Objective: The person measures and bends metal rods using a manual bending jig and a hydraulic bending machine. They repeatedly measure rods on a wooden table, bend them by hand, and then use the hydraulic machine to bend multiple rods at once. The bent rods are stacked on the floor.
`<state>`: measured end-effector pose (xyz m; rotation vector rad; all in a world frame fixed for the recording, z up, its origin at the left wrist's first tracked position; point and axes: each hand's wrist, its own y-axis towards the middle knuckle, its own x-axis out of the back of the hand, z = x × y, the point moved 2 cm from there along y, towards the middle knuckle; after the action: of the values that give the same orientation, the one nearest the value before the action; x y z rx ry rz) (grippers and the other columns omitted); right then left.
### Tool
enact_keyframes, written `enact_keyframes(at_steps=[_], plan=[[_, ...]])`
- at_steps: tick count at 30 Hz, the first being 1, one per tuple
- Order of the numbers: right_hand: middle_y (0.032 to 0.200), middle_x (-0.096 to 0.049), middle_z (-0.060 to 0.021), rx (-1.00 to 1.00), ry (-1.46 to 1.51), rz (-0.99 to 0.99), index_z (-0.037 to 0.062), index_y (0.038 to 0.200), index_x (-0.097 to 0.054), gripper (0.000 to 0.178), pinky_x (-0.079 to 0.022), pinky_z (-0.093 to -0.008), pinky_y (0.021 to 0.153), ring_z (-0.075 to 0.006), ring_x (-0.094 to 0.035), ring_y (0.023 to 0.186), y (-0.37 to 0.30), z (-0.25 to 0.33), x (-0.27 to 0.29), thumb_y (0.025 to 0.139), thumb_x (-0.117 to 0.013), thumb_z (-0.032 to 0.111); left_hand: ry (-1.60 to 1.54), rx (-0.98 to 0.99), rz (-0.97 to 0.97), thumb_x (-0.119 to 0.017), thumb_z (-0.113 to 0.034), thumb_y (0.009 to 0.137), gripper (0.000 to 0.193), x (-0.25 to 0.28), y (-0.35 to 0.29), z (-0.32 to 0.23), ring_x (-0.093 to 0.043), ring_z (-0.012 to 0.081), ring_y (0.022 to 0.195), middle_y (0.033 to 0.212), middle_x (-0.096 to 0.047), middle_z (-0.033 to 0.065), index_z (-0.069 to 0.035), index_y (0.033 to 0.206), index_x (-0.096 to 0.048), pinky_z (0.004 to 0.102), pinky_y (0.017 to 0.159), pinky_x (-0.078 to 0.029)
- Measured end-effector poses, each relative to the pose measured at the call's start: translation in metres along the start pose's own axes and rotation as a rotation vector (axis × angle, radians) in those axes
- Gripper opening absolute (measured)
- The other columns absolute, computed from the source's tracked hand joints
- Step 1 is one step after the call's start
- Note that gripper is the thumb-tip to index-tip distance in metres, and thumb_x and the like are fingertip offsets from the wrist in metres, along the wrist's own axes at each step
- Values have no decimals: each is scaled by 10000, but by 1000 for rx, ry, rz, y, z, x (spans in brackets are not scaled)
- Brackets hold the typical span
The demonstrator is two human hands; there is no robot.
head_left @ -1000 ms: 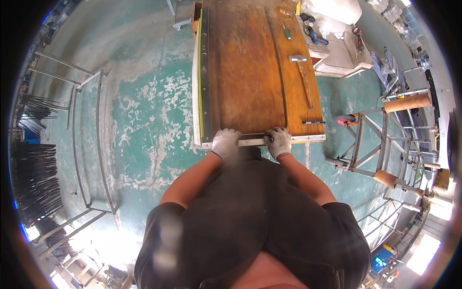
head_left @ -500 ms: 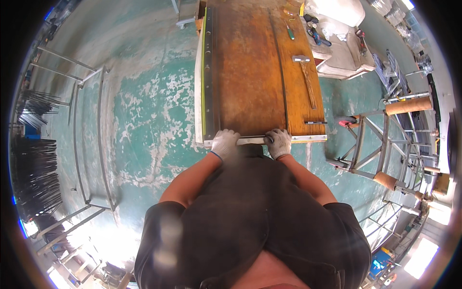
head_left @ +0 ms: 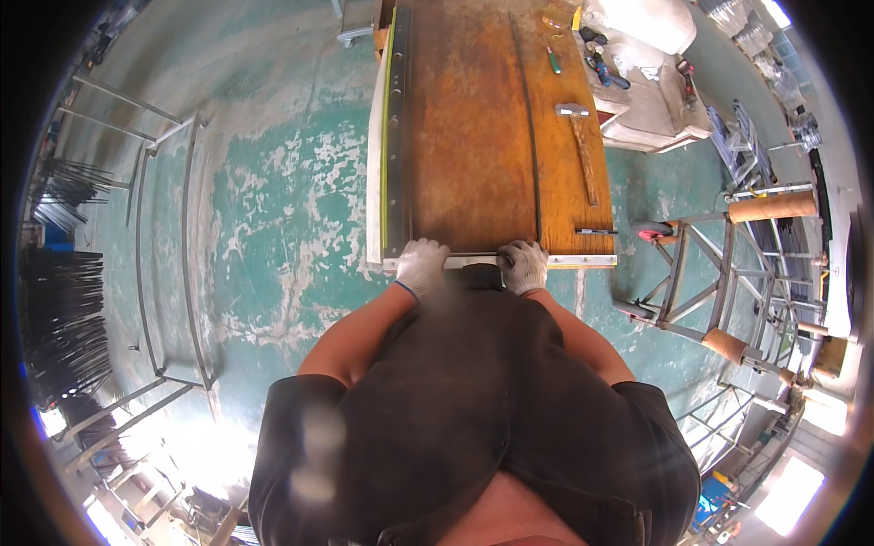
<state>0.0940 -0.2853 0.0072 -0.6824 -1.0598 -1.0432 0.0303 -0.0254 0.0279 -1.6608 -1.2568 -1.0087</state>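
A long wooden workbench (head_left: 569,205) stretches away from my body. On its top lies a brown sheet (head_left: 473,136) with dark strips along its long sides. My left hand (head_left: 421,262), in a whitish work glove, bends its fingers over the bench's near edge at the sheet's left corner. My right hand (head_left: 524,264), gloved too with darker fingertips, curls at the same edge near the right corner. Both hands appear closed on the sheet's end, though the fingertips are partly hidden. A pale metal strip (head_left: 473,259) runs along the edge between them.
On the bench's right side lie a hammer (head_left: 582,155), a green-handled tool (head_left: 553,60) and a small dark bar (head_left: 596,231). A worn sofa (head_left: 646,109) holding power tools stands beyond. Metal frames stand left (head_left: 187,255) and right (head_left: 719,273); dark rods (head_left: 64,318) are stacked far left.
Both gloved hands stay at the near edge and have shifted very slightly upward in the picture. The whole view has moved a little; the hammer and other tools keep their places on the bench.
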Motion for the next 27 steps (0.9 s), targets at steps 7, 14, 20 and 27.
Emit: enact_keyframes(at_steps=[7,14,20,27], plan=[[1095,-782,5,25,2,-12,197,994,-834,172,-468,-497,1006,-288,-660,1130,2,4,3,881,-752,297,-24,7,-10,-663,-155,872,167,-1,-1,2,-678,353,1030,977,-716,141,-102,998,-759,499,914,-530],[1078,-785,12,17,3,-9,208,979,-835,149,-473,-500,1004,-279,-663,1125,2,4,2,882,-745,278,-19,32,38,-686,-241,880,211,3,0,3,-683,332,1081,1030,-736,136,-104,1023,-758,469,960,-524],[1069,-789,18,23,12,-3,213,969,-837,146,-476,-503,989,-277,-668,1114,2,1,0,880,-746,284,-42,9,-31,-668,-150,868,170,1,-2,4,-676,356,1018,968,-715,139,-113,1007,-760,496,905,-527],[1101,-783,11,3,-14,41,224,1029,-843,188,-476,-498,1010,-284,-660,1143,2,0,-1,868,-785,303,-15,19,6,-681,-155,868,193,-3,-1,6,-680,346,1029,983,-724,133,-119,1036,-768,494,927,-529]])
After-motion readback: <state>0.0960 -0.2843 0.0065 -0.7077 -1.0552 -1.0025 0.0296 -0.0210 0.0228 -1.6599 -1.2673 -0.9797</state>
